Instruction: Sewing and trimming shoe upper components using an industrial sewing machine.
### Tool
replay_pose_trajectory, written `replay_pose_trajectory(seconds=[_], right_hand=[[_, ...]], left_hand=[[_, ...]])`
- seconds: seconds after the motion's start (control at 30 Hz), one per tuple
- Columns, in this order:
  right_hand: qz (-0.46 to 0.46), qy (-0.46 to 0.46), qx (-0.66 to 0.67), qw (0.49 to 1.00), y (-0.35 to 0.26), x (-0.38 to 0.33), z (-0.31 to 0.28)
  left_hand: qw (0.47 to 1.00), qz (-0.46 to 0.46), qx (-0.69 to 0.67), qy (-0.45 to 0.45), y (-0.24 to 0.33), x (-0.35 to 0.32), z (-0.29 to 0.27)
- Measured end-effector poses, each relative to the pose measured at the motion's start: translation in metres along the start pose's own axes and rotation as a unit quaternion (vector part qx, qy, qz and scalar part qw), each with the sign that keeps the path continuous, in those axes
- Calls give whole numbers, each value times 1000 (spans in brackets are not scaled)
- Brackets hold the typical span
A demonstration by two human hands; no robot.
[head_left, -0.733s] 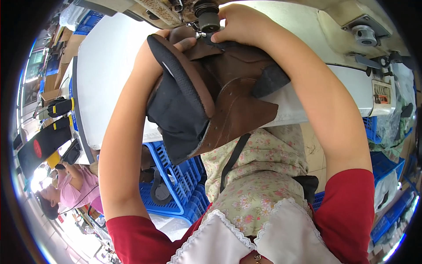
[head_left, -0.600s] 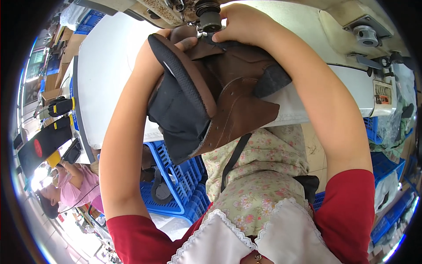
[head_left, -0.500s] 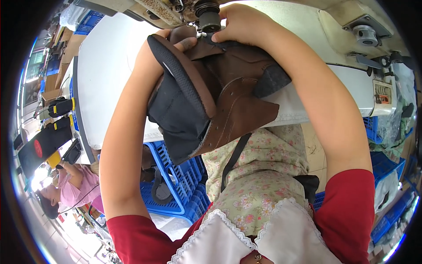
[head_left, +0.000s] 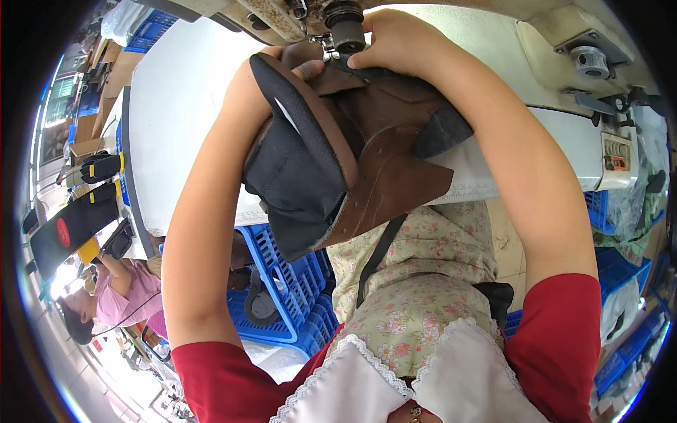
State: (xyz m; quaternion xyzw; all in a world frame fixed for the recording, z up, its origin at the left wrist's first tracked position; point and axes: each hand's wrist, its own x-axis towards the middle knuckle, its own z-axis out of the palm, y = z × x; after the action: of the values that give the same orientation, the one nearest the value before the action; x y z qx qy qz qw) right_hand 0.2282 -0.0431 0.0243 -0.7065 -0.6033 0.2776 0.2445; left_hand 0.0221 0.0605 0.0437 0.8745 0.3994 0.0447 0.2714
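Both our hands grip the brown leather boot upper with its dark padded lining up at the sewing machine's black needle post: left hand curled on the collar, right hand pressed over the seam. We judge it light, floppy, best held near the stitching. Fingertips and needle stay hidden.

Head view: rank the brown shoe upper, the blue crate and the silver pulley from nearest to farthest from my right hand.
1. Brown shoe upper: directly under the right hand, whose fingers press on it.
2. Silver pulley: to the right, on the white machine top.
3. Blue crate: farthest, low on the left, below the table.
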Motion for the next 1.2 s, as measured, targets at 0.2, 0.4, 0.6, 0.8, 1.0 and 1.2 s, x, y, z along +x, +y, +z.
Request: replay_pose_trajectory(seconds=[0.2, 0.4, 0.6, 0.8, 1.0, 1.2], right_hand=[[-24, 33, 15, 999, -5, -5, 5], [-25, 43, 13, 999, -5, -6, 7], [13, 41, 22, 999, -11, -17, 1], [-32, 103, -3, 994, -2, -17, 11], [-20, 105, -18, 994, -2, -18, 11], [-15, 106, -35, 994, -4, -16, 12]], left_hand=[[990, 41, -88, -102, 3, -7, -14], [987, -23, -14, -156, 0, -4, -18], [993, 27, -34, -113, 9, -14, -16], [990, 23, -46, -130, 9, -8, -15], [987, 22, -80, -139, 7, -5, -14], [989, 80, -18, -125, -13, 11, -15]])
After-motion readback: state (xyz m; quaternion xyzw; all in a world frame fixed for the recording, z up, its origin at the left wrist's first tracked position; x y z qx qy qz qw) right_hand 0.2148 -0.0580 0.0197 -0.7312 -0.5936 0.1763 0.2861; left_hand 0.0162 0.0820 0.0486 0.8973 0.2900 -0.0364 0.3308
